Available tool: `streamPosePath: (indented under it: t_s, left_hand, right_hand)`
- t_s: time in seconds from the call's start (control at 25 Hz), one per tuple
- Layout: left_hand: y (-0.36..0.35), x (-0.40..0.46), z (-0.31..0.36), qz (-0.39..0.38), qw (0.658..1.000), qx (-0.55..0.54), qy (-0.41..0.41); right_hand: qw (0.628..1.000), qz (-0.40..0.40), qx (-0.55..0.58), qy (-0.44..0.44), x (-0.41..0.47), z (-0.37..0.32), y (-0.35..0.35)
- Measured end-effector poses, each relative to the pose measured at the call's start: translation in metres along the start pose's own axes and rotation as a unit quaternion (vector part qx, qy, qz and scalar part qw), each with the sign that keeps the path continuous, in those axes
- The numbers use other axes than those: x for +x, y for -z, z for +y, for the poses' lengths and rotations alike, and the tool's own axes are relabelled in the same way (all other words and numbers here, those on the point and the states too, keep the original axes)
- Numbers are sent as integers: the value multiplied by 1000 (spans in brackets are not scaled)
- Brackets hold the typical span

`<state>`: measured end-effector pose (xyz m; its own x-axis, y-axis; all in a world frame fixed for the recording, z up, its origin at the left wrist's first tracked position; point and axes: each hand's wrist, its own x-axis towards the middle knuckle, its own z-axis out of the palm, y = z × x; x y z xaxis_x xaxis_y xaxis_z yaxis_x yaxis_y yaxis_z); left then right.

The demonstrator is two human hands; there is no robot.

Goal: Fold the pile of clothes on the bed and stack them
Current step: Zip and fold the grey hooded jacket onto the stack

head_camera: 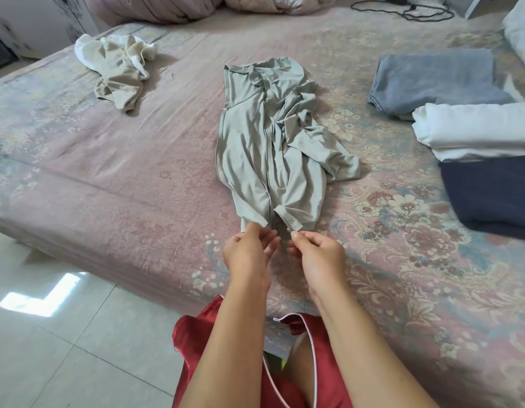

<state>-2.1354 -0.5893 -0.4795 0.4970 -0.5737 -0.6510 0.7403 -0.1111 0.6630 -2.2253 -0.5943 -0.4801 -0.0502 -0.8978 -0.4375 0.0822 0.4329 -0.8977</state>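
at the frame's centre the grey-green jacket lies just above both hands, the left hand pinching its hem, the right hand pinching the zipper end.

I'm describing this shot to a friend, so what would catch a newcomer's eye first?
A grey-green zip jacket lies lengthwise mid-bed, its near hem pinched by the left hand and right hand. Folded clothes sit at the right, and a crumpled beige and white garment lies far left.
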Motion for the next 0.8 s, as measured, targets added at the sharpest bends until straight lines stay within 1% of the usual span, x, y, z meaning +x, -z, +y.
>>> streamPosePath:
  t_s: [0.08, 0.16, 0.36, 0.48, 0.56, 0.6, 0.68, 0.72, 0.8]
  left_hand:
    - [-3, -3, 0, -24, 998, 1, 51]
    - [-6, -2, 4, -43, 994, 14, 97]
    - [-7, 3, 10, -39, 989, 44, 137]
    - [-8, -2, 15, -67, 985, 65, 148]
    - [-4, -12, 18, -91, 987, 83, 101]
    - [0, -18, 16, -91, 989, 98, 55]
    - [8, -33, 7, -67, 988, 134, -44]
    - [9, -39, 3, -56, 985, 142, -76]
    - [6, -46, -3, -46, 984, 137, -104]
  right_hand:
    - [999, -13, 27, -15, 0, -1, 0]
    - [1000, -19, 7, -5, -2, 0, 0]
    - [999, -17, -28, 12, 0, 0, 2]
    - [1000, -9, -9, 10, -3, -3, 3]
    - [998, -12, 52, -31, -9, -4, 5]
    - [992, -23, 102, -73, -13, -5, 6]
    - [964, -60, 206, -155, -21, -6, 8]
    - [951, -74, 241, -177, -23, -6, 8]
    - [937, -93, 279, -190, -27, -5, 8]
